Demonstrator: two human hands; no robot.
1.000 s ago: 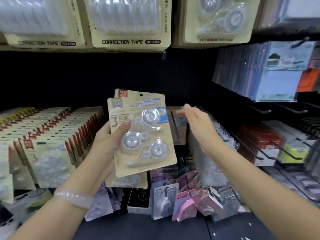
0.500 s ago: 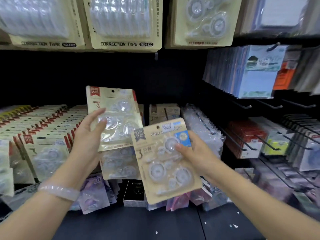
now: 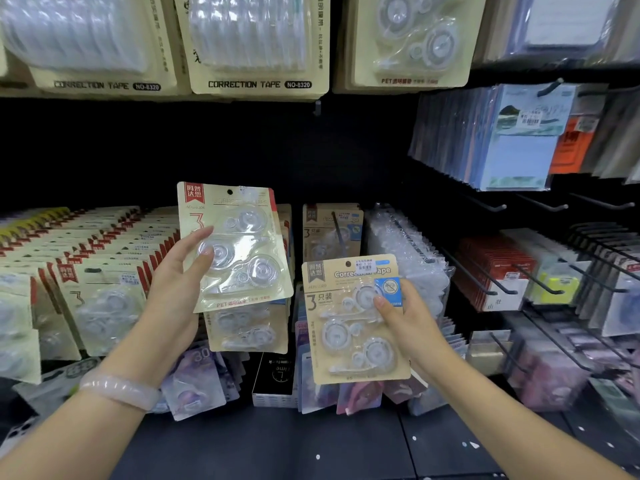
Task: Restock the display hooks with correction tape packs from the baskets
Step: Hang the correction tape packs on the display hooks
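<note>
Step in hand: sorting two packs to their hooks, neither hung yet. Display wall behind both grips, hooks loaded with carded stock. Red-trim pack held up by left hand, thumb pressing the blister front, fingers behind the card; hang hole above the grip, free. Blue-label pack lower, pinched by right hand at its right edge, thumb on front. Matching blue-label row on a hook just above and behind the right grip. Next, likely: lift blue-label pack, line its hole with that hook's tip, slide on.
</note>
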